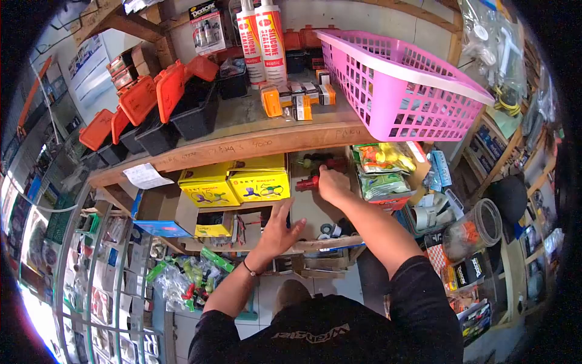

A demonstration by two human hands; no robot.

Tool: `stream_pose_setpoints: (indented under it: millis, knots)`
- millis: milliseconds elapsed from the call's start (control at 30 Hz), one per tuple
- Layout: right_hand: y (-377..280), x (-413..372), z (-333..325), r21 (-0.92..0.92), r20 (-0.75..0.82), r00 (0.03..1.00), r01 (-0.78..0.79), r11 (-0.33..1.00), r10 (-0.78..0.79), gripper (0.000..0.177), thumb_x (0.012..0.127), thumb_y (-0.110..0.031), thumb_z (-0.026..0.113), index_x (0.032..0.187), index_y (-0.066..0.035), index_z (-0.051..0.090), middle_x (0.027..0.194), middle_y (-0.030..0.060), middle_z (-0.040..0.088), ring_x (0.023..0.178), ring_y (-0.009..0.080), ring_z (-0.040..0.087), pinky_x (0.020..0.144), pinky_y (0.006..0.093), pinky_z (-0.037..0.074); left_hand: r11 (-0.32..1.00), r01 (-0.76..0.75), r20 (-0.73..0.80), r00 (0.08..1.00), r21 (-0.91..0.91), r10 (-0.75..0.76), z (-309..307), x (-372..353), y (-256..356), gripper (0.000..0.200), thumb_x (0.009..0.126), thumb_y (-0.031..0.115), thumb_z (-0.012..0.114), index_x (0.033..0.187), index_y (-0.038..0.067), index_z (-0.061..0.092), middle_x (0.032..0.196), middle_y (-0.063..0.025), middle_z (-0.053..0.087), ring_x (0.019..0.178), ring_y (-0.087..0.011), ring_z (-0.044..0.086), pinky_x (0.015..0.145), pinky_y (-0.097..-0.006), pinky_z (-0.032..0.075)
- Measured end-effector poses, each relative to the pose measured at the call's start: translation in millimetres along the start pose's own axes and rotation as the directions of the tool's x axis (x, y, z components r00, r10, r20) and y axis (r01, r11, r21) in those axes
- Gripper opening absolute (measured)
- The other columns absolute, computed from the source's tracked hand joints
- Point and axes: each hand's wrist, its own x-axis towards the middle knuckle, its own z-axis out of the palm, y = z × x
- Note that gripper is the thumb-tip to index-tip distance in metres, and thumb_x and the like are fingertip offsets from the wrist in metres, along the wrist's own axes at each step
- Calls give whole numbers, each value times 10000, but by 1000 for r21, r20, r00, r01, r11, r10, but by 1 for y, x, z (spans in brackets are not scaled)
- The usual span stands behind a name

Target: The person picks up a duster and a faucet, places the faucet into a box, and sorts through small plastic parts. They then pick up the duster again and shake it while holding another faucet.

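Observation:
My right hand (332,184) reaches under the upper shelf, its fingers closed around a red item (308,183) whose shape is partly hidden. Dark and green items (310,161) lie just behind it. My left hand (282,229) has its fingers spread and holds nothing, below the yellow boxes (259,185). To the right of my right hand, an open box (388,197) holds green and yellow plastic packets (388,162).
Above is a wooden shelf edge (242,147) with a pink basket (388,91), silicone sealant tubes (271,45), small orange boxes (298,100) and black bins with orange lids (197,112). A clear jar (474,227) stands at the right.

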Motion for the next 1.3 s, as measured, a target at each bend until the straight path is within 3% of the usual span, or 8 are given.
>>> stream_pose_setpoints:
  millis: [267, 467, 767, 833, 900, 1000, 1067, 1300]
  knots:
    - [-18, 5, 23, 73, 113, 989, -101, 992, 92, 281, 809, -74, 412, 1077, 3, 450, 922, 239, 583, 882, 360, 580, 713, 437, 481, 993, 39, -5, 999, -111, -39, 14, -5, -24, 485, 819, 241, 555, 1215, 30, 373, 1173, -240, 394, 1070, -388, 427, 900, -394, 376]
    - [-17, 12, 46, 33, 49, 989, -144, 989, 142, 350, 758, -77, 504, 1091, -1, 429, 1028, 252, 508, 899, 369, 567, 721, 413, 490, 990, 48, 11, 999, -130, -47, 13, -4, -25, 480, 822, 239, 550, 1222, 41, 372, 1179, -241, 386, 1083, -389, 415, 906, -395, 368]
    - [-17, -1, 42, 79, -27, 995, -93, 992, 95, 408, 730, -39, 520, 1114, 21, 395, 1100, 259, 431, 897, 383, 561, 706, 421, 496, 988, 5, 10, 1000, -154, -3, 11, -9, -32, 470, 832, 198, 535, 1237, 37, 358, 1197, -216, 387, 1078, -369, 423, 904, -382, 368]
    - [-19, -3, 37, 64, 10, 1000, -9, 998, 9, 446, 723, -29, 516, 1154, -11, 403, 1125, 265, 415, 884, 386, 565, 711, 421, 494, 984, -8, 18, 1000, -178, 12, 11, -13, -30, 471, 834, 184, 531, 1244, 37, 351, 1201, -210, 387, 1076, -363, 427, 902, -377, 370]
    - [-23, -5, 38, 36, 15, 999, 28, 999, -29, 417, 737, -37, 497, 1148, -33, 429, 1138, 257, 415, 883, 380, 568, 708, 418, 495, 970, 89, 56, 995, -227, -78, 9, -16, -23, 461, 843, 141, 503, 1258, 34, 335, 1204, -208, 392, 1079, -352, 431, 900, -366, 370]
    - [-28, 1, 39, 5, 30, 997, 71, 997, -71, 348, 768, -61, 457, 1115, -65, 483, 1160, 236, 419, 884, 365, 574, 705, 416, 496, 988, -44, 1, 999, -146, 44, 12, -18, -27, 451, 849, 103, 471, 1270, 35, 323, 1217, -213, 387, 1101, -352, 421, 906, -367, 363]
    - [-30, 14, 50, 81, 41, 998, -51, 995, 48, 280, 804, -101, 410, 1048, -85, 546, 1170, 204, 437, 887, 341, 582, 709, 419, 495, 988, -37, 3, 999, -151, 38, 15, -18, -29, 444, 852, 89, 458, 1271, 34, 322, 1222, -216, 383, 1113, -354, 413, 915, -368, 356]
    - [-36, 19, 53, 74, 33, 997, -71, 995, 68, 258, 830, -124, 393, 1019, -87, 565, 1143, 185, 465, 914, 328, 575, 756, 409, 485, 997, -38, -10, 999, -63, 37, 19, -19, -26, 419, 864, 80, 425, 1270, 40, 331, 1246, -230, 369, 1154, -364, 382, 954, -367, 327]
